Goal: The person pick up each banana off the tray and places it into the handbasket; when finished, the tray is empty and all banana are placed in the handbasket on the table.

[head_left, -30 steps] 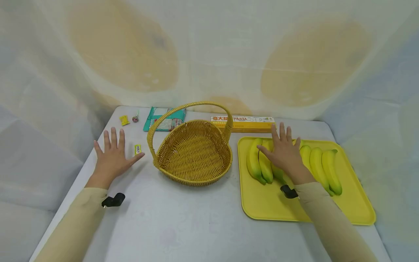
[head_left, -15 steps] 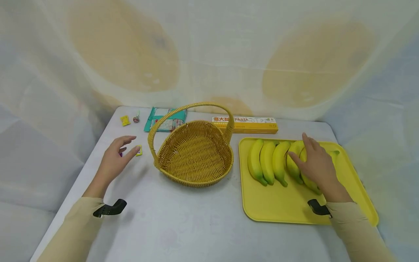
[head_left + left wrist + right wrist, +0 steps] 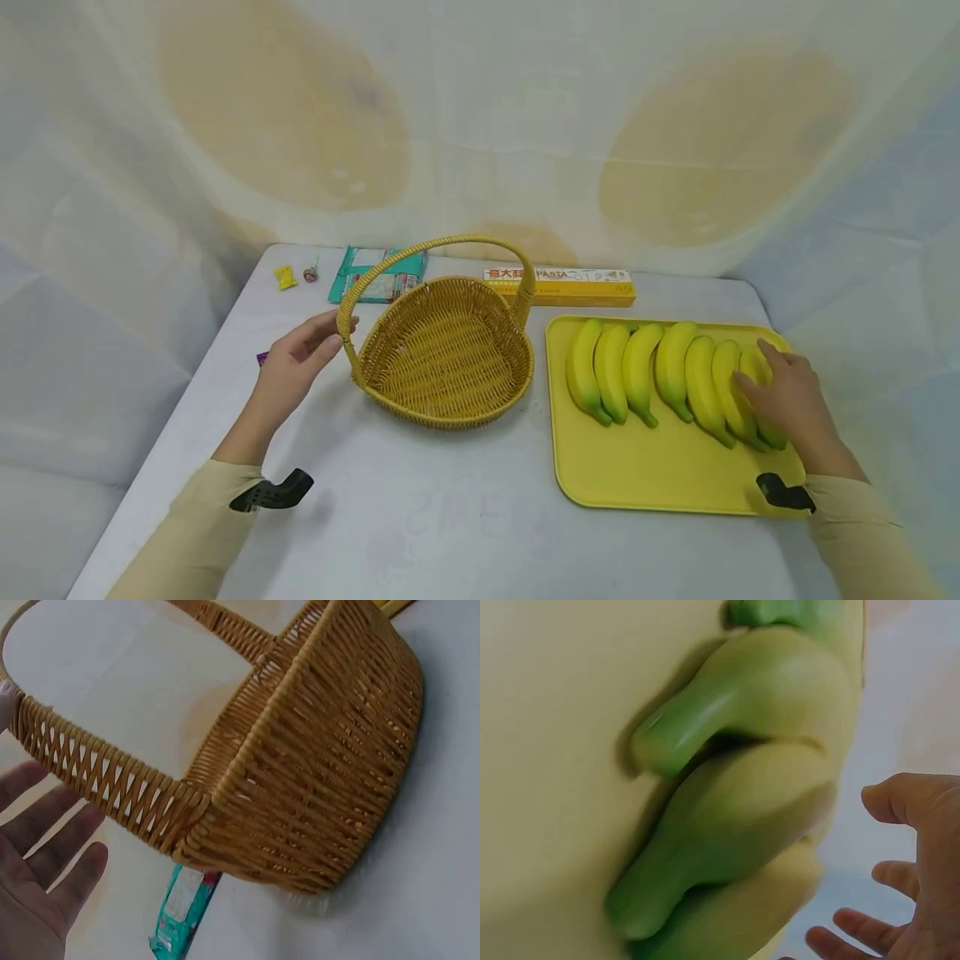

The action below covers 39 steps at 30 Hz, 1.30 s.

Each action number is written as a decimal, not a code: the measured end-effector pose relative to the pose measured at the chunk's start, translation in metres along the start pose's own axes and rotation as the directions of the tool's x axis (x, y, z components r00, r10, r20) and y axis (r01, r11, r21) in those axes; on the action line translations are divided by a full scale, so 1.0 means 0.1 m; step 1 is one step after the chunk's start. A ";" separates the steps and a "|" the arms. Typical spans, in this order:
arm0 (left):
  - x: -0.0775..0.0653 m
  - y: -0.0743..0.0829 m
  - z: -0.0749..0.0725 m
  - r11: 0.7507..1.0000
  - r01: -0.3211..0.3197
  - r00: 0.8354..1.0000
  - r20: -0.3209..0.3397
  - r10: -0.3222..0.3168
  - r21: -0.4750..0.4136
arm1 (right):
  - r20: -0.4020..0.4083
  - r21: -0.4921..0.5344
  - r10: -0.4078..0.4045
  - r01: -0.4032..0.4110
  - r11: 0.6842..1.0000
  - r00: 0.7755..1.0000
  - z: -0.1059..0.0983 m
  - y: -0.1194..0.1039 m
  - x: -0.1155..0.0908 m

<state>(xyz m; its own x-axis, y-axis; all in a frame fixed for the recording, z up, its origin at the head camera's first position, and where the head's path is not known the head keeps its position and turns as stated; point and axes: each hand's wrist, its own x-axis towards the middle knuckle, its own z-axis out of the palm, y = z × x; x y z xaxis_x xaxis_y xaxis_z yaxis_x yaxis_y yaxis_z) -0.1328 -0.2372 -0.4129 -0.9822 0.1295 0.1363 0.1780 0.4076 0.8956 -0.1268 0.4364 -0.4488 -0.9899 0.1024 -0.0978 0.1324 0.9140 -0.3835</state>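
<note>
A wicker basket (image 3: 446,414) with a tall arched handle (image 3: 442,242) stands mid-table. My left hand (image 3: 292,362) is at the left side of the handle, its fingers loosely bent. In the left wrist view, the thumb is in front of the handle and the fingers of the hand (image 3: 37,877) are behind it, not closed round it. Several bananas (image 3: 637,375) lie in a row on a yellow tray (image 3: 645,479) at the right. Over the rightmost banana (image 3: 753,367) hovers my right hand (image 3: 795,400), thumb and fingers spread apart. Whether it touches the banana I cannot tell.
Behind the basket lie a teal packet (image 3: 390,279) and a yellow pasta box (image 3: 592,292). A yellow wrapped sweet (image 3: 285,277) and a lollipop (image 3: 311,272) are at the back left. A purple wrapper (image 3: 262,358) shows beside my left hand.
My left hand has moved right, from above the small sweets to the basket handle. My right hand has moved right across the bananas to the last one and come lower.
</note>
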 end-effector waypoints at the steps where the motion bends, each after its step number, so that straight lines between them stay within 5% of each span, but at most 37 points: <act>1: 0.00 0.01 0.01 0.999 -0.011 1.000 0.005 0.011 -0.031 | 0.018 0.001 0.010 -0.010 1.000 1.000 0.00 0.05 0.01; 13: 0.00 0.05 0.09 0.992 -0.039 0.999 -0.028 0.036 -0.117 | 0.195 -0.015 0.060 -0.058 0.998 0.979 -0.04 0.20 -0.03; 26: 0.02 0.05 0.11 0.985 -0.045 0.998 -0.049 0.038 -0.164 | 0.133 0.002 0.026 -0.027 1.000 0.991 -0.07 0.25 -0.02; 39: 0.01 0.06 0.11 0.990 -0.021 0.999 -0.053 0.013 -0.143 | 0.066 0.011 -0.185 0.184 0.983 0.981 -0.13 -0.19 -0.05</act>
<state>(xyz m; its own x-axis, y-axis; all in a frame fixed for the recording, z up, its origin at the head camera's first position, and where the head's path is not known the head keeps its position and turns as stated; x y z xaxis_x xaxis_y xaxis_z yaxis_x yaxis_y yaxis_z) -0.1318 -0.2250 -0.4116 -0.9816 0.0872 0.1702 0.1878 0.2718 0.9439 -0.1250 0.4234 -0.4289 -0.9919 -0.0941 -0.0855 -0.0516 0.9127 -0.4053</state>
